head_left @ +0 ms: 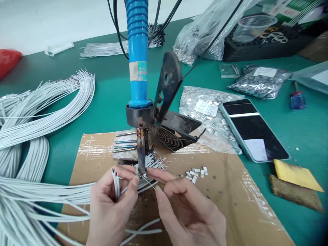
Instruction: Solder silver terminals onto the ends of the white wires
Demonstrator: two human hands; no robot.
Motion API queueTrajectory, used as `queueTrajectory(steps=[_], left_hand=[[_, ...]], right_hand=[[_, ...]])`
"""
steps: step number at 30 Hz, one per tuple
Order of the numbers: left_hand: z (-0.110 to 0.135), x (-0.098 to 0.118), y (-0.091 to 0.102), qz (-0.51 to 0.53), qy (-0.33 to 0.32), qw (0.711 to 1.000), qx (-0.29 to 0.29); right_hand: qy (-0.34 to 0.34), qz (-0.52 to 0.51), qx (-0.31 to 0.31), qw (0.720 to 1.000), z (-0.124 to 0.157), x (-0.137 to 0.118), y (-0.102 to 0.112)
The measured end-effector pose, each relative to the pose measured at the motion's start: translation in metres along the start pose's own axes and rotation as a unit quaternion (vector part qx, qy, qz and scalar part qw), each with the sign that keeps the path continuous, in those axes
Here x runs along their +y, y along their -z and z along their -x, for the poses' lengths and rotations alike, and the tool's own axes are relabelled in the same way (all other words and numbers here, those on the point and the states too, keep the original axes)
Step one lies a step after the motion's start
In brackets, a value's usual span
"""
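My left hand point(110, 205) is closed around a few white cables point(116, 186) with stripped, coloured ends, and its thumb and index finger pinch close to the iron's tip. A soldering iron point(138, 82) with a blue handle hangs upright, its darkened tip point(141, 157) pointing down between my hands. Just under the tip sits a tiny silvery piece point(144, 175); whether it touches the tip I cannot tell. My right hand point(189, 205) pinches a thin solder wire point(150, 183), whose end reaches the tip. More white cable ends point(156, 162) lie behind my fingers.
Cardboard point(225, 198) covers the green table. Small metal tabs point(194, 173) lie right of the iron. A phone point(253, 130), a bag of metal pieces point(210, 109) and a yellow sponge point(297, 174) are at right. Bundled white cables point(51, 112) fill the left. A black bracket point(167, 85) surrounds the iron.
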State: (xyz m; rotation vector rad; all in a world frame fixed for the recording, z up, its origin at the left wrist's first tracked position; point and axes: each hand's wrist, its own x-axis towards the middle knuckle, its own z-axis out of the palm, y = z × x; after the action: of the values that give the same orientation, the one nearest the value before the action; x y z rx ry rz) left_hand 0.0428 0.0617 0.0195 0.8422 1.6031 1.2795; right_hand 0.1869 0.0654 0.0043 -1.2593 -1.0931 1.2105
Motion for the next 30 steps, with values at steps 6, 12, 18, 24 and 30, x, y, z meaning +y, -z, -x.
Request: queueTrajectory(steps=[6, 12, 18, 24, 30], left_hand=[[0.000, 0.001, 0.002, 0.007, 0.002, 1.000, 0.002], [0.003, 0.003, -0.003, 0.014, 0.006, 1.000, 0.008], [0.002, 0.005, -0.008, 0.010, 0.007, 0.999, 0.035], [0.001, 0.004, -0.006, 0.011, -0.003, 0.999, 0.038], [0.003, 0.005, -0.007, 0.004, 0.006, 0.998, 0.056]], right_hand=[[0.008, -0.011, 0.005, 1.000, -0.001, -0.002, -0.001], [0.009, -0.028, 0.014, 0.999, 0.001, -0.004, -0.004], [0.006, -0.039, 0.018, 0.999, 0.002, -0.003, -0.003], [0.014, -0.049, 0.017, 0.999, 0.001, -0.002, -0.004], [0.016, -0.038, 0.020, 0.999, 0.001, -0.003, -0.004]])
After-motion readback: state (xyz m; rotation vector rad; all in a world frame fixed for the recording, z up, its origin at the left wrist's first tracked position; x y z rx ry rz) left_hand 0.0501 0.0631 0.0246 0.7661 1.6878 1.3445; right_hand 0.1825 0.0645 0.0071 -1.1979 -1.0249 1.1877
